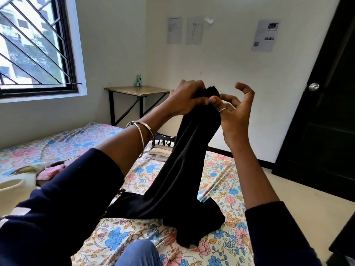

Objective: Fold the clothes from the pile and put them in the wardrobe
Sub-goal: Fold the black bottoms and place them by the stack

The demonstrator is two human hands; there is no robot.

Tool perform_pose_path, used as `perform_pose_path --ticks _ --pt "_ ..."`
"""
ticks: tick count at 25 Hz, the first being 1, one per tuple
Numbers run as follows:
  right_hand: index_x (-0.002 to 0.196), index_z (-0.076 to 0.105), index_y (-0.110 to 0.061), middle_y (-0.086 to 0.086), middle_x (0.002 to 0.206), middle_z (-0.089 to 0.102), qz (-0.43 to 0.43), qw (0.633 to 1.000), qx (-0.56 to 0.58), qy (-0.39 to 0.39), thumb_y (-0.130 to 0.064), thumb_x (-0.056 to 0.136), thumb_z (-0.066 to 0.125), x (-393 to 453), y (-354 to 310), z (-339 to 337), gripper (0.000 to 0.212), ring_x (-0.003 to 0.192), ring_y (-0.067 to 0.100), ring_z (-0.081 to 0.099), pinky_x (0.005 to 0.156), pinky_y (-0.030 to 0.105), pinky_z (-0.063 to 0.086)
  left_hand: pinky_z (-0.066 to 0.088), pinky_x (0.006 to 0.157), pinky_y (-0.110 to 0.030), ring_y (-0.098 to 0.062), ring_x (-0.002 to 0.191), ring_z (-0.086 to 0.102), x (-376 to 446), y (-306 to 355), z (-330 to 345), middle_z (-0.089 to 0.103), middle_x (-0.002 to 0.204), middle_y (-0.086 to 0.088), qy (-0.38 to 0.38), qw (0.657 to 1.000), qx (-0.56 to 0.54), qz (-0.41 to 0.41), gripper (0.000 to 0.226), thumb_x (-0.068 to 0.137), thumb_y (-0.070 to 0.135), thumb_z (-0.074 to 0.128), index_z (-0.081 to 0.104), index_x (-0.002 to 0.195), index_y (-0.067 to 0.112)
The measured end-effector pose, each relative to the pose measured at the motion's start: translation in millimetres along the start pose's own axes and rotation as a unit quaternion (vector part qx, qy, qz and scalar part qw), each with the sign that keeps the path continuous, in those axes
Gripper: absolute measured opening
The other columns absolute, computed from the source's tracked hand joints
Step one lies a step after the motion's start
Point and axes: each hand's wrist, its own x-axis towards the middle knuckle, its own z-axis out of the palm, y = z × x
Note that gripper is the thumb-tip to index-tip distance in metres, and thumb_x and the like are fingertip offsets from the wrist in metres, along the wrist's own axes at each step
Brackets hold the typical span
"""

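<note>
A long black garment [184, 169] hangs from my raised hands down onto the floral bed sheet [226, 189], its lower end bunched on the bed. My left hand [187, 97] grips the garment's top edge from the left. My right hand [233, 110] pinches the same edge with thumb and ring finger, while the other fingers curl loosely above it. Behind the garment lies a stack of folded clothes [161, 148], a black piece with white letters on top. Loose clothes [50, 169] lie at the left on the bed.
A small wooden table [138, 91] with a green figurine stands against the far wall. A barred window [32, 45] fills the left. A dark door [326, 102] with a round knob is at the right. My blue-jeaned knee [140, 254] is at the bottom.
</note>
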Motion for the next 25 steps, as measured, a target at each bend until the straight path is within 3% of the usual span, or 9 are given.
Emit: perform_pose_path --ticks 2,7,10,13,16,18,22,23,25 --pt "0.122 0.046 -0.022 0.013 0.102 0.066 0.067 0.996 0.061 0.001 -0.020 0.071 0.084 -2.5 9.6 -12.4 0.064 0.094 0.023 0.069 0.090 0.044 0.055 0.038 0.091 -0.044 -0.028 0.105 0.043 6.5 5.1 0.1 0.049 0.104 -0.005 0.091 0.992 0.082 -0.028 0.042 0.079 0.050 0.056 0.060 0.108 0.021" --pt "0.107 0.069 -0.008 0.004 0.097 0.076 0.230 0.965 -0.028 -0.120 0.006 0.079 0.070 -40.4 59.2 -49.4 0.032 0.096 0.021 0.071 0.091 0.044 0.053 0.038 0.077 -0.029 -0.025 0.096 0.044 46.2 35.6 -27.0 0.038 0.101 -0.004 0.275 0.956 0.005 -0.103 0.024 0.085 0.022 0.062 0.062 0.109 0.020" --pt "0.103 0.066 -0.006 -0.003 0.084 0.069 0.128 0.961 -0.231 0.075 0.002 0.085 0.068 -37.8 64.2 -66.3 0.020 0.088 0.025 0.069 0.075 0.031 0.046 0.038 0.070 -0.025 -0.018 0.086 0.051 80.1 42.6 -50.5 0.038 0.091 0.003 0.317 0.932 -0.094 -0.151 0.020 0.081 0.017 0.061 0.066 0.101 0.020" --pt "0.107 0.046 -0.015 0.003 0.092 0.060 -0.090 0.858 -0.426 0.275 0.001 0.085 0.059 -26.2 44.3 -67.3 0.031 0.085 0.033 0.062 0.069 0.039 0.045 0.039 0.063 -0.015 0.002 0.072 0.049 99.6 53.3 -69.1 0.039 0.086 0.008 0.364 0.914 -0.124 -0.128 0.022 0.083 0.019 0.062 0.065 0.104 0.015" --pt "0.112 0.046 -0.018 0.007 0.105 0.056 -0.238 0.842 -0.461 0.147 0.005 0.086 0.050 -47.5 44.8 -36.9 0.035 0.083 0.027 0.059 0.063 0.038 0.048 0.039 0.068 -0.017 -0.011 0.083 0.047 108.8 72.1 -78.8 0.042 0.097 0.000 0.367 0.927 -0.043 -0.065 0.025 0.082 0.022 0.066 0.066 0.106 0.015" --pt "0.118 0.053 -0.016 0.015 0.104 0.056 -0.245 0.818 -0.520 0.023 0.005 0.083 0.043 -73.8 61.8 -13.0 0.041 0.067 0.032 0.059 0.050 0.035 0.049 0.044 0.072 -0.020 -0.016 0.083 0.052 108.9 76.2 -76.2 0.044 0.096 -0.001 0.349 0.937 -0.020 -0.023 0.029 0.076 0.026 0.072 0.069 0.102 0.015" --pt "0.105 0.071 -0.011 0.019 0.101 0.061 -0.116 0.873 -0.471 -0.045 -0.005 0.079 0.052 -112.9 79.8 39.7 0.032 0.069 0.037 0.066 0.058 0.032 0.055 0.050 0.067 -0.029 -0.018 0.077 0.058 98.8 69.5 -63.7 0.047 0.089 0.001 0.307 0.951 0.027 0.039 0.030 0.067 0.036 0.074 0.072 0.092 0.018" --pt "0.108 0.071 -0.010 0.021 0.108 0.062 -0.066 0.885 -0.459 -0.033 -0.020 0.087 0.055 -117.4 77.2 52.2 0.028 0.082 0.038 0.067 0.068 0.034 0.056 0.050 0.066 -0.029 -0.018 0.076 0.058 95.5 68.2 -62.6 0.048 0.088 0.001 0.303 0.951 0.039 0.052 0.031 0.066 0.037 0.074 0.072 0.091 0.018" --pt "0.119 0.066 -0.010 0.021 0.127 0.056 0.084 0.877 -0.472 -0.026 -0.057 0.092 0.050 -118.5 71.6 73.9 0.056 0.110 0.039 0.059 0.087 0.040 0.052 0.049 0.063 -0.028 -0.017 0.072 0.058 89.9 65.3 -63.2 0.049 0.086 0.001 0.308 0.949 0.033 0.066 0.032 0.065 0.038 0.075 0.073 0.089 0.017"
